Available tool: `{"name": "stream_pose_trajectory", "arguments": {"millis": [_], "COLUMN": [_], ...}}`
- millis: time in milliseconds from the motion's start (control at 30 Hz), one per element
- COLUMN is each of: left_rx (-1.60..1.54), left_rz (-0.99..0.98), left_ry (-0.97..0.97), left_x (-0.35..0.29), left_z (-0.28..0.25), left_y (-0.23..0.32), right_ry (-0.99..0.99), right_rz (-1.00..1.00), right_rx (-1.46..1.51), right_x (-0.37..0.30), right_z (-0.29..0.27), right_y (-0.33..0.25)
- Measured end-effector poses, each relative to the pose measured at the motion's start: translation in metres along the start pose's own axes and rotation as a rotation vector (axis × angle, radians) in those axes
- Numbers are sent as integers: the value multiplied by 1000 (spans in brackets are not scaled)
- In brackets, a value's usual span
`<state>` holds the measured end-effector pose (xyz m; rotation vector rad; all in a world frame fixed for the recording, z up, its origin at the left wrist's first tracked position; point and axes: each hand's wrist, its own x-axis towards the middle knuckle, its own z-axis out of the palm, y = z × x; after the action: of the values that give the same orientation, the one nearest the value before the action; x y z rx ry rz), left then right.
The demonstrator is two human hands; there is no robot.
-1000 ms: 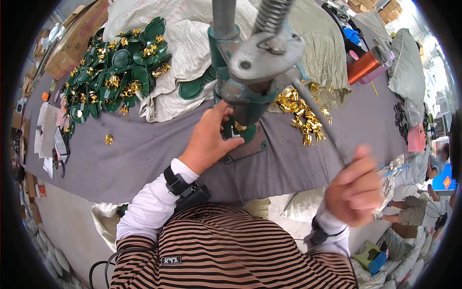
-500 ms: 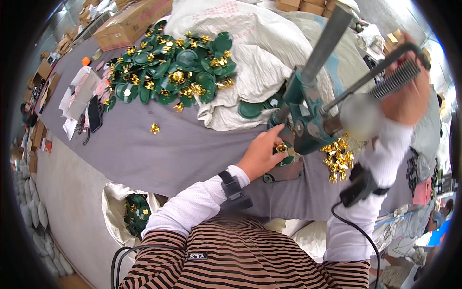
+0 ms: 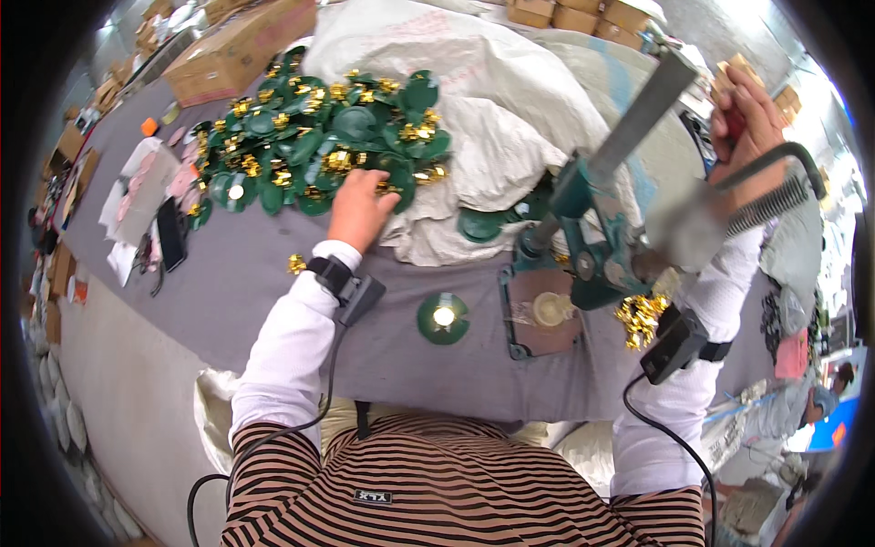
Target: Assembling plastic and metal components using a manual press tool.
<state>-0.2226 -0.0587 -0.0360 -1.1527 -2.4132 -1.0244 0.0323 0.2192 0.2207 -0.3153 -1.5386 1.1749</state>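
My left hand (image 3: 362, 211) is at the near edge of a pile of green discs (image 3: 355, 123) with gold foil pieces. Its thumb and fingers are closed around a gold foil piece (image 3: 389, 189). A single green disc with a bright centre (image 3: 443, 318) lies on the cloth, between that hand and a green hand press (image 3: 592, 260). On the press's base sits a pale round die (image 3: 550, 309). My right hand (image 3: 749, 132) is raised beside the press's bent lever (image 3: 761, 164), fingers stretched out, with something red against the palm. The press's round part is blurred.
Gold foil pieces (image 3: 641, 319) lie heaped right of the press, and a loose one (image 3: 296, 264) on the left. White woven sacks (image 3: 510, 73) spread behind. A phone (image 3: 170, 234), papers (image 3: 137, 196) and a cardboard box (image 3: 239, 53) are at the left. Cables hang from both wrists.
My left hand has moved from the press to the pile on the left. A green disc now lies on the cloth before the press. My right hand has shifted up and its fingers have straightened.
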Motion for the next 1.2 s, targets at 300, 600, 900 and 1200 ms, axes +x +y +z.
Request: {"name": "stream_pose_trajectory", "arguments": {"millis": [300, 600, 900, 1200], "left_rx": [-565, -332, -499, -514], "left_rz": [36, 104, 73, 169], "left_ry": [-385, -592, -563, -421], "left_x": [-51, -71, -72, -87], "left_z": [3, 55, 22, 70], "left_y": [132, 220, 204, 213], "right_ry": [-102, -177, -19, -137], "right_rz": [-143, -86, -445, -395], "right_rx": [258, 244, -52, -406], "right_x": [-10, -11, -215, -231], "right_z": [2, -7, -139, -151], "right_y": [6, -7, -15, -10]}}
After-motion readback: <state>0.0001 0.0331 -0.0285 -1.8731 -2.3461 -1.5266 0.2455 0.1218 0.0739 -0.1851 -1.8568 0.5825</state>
